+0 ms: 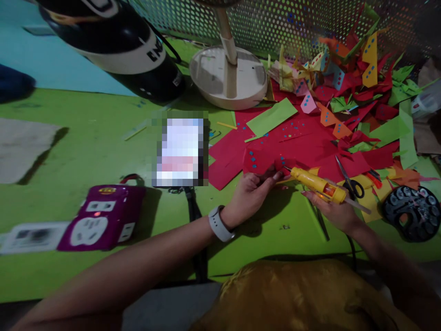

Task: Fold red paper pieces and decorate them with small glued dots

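Observation:
Pinched in my left hand (253, 195) is a folded red paper butterfly (251, 158) with small blue dots on it. My right hand (334, 209) is wrapped round a yellow hot glue gun (319, 184), and a glue stick pokes out of its back end. The gun's nozzle points left and is at the paper's right side, by my left fingertips; whether it touches cannot be made out. Beneath and behind lie red paper sheets (310, 149) scattered with tiny blue bits. A green paper strip (272, 117) rests on them.
Folded paper pieces (330, 69) are heaped at the back right. Scissors (347, 179) and a round black case (411, 214) lie right of the glue gun. Leftward are a blurred phone (181, 149), a purple power outlet box (103, 218), a black bottle (134, 55) and a white stand base (227, 87).

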### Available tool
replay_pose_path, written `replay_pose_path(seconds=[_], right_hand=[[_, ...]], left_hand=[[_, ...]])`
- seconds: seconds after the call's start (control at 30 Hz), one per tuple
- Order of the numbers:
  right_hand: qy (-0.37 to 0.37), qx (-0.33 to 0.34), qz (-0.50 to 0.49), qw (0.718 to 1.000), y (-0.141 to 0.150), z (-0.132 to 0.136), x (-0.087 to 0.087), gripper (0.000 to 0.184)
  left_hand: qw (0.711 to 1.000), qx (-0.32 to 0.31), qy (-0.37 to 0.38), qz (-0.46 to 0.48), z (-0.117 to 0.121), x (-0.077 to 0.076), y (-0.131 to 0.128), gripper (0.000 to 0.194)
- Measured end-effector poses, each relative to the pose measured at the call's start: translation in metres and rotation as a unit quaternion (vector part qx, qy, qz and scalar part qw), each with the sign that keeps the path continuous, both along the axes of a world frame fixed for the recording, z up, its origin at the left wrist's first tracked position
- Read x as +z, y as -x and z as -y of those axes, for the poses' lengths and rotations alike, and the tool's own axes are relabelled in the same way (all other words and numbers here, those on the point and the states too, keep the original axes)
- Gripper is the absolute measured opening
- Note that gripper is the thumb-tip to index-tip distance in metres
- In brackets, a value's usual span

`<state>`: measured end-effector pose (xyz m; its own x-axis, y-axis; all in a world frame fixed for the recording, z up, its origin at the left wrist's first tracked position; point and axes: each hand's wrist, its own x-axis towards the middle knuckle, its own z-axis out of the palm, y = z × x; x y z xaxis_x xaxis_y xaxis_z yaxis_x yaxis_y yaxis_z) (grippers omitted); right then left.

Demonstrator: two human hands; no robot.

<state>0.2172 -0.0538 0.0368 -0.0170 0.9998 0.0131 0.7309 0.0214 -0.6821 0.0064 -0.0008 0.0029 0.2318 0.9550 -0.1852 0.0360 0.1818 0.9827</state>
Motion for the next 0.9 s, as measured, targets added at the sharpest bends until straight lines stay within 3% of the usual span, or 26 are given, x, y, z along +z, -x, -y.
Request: replay_pose_path(seconds=[0.2, 0.33, 0.4, 0.53, 0.63, 0.7, 0.77, 0.83, 0.9], right_hand=[[-0.046, -0.004, 0.011, 0.999, 0.002, 0.001, -0.001, 0.037], [-0.059, 0.005, 0.032, 0.998, -0.002, 0.004, 0.001, 0.032], [-0.093, 0.043, 0.066, 0.993, -0.006, 0.006, 0.001, 0.023], [-0.227, 0.119, 0.168, 0.952, -0.016, 0.012, 0.006, 0.019], [-0.303, 0.111, 0.220, 0.921, -0.029, 0.019, 0.017, 0.018], [-0.287, 0.075, 0.243, 0.924, -0.043, 0.027, 0.026, 0.016], [-0.219, -0.021, 0.272, 0.937, -0.062, 0.036, 0.034, 0.018], [-0.127, -0.164, 0.294, 0.933, -0.085, 0.048, 0.041, 0.032], [-0.036, -0.250, 0.283, 0.925, -0.110, 0.061, 0.044, 0.051]], left_hand=[[0.996, -0.014, -0.071, -0.050, 0.000, 0.006, 0.000, 0.040], [0.994, -0.012, -0.095, -0.053, -0.001, 0.006, 0.000, 0.037], [0.994, -0.003, -0.099, -0.049, -0.001, 0.005, 0.000, 0.036], [0.998, -0.017, -0.055, -0.033, 0.001, 0.004, 0.001, 0.041], [0.999, -0.041, -0.008, 0.019, 0.002, 0.005, -0.001, 0.038], [0.998, -0.041, 0.003, 0.038, 0.001, 0.006, -0.003, 0.042], [0.999, -0.026, -0.003, 0.041, -0.001, 0.007, -0.005, 0.045], [0.998, -0.004, -0.009, 0.057, -0.002, 0.006, -0.007, 0.045], [0.996, 0.006, 0.001, 0.088, -0.003, 0.004, -0.008, 0.045]])
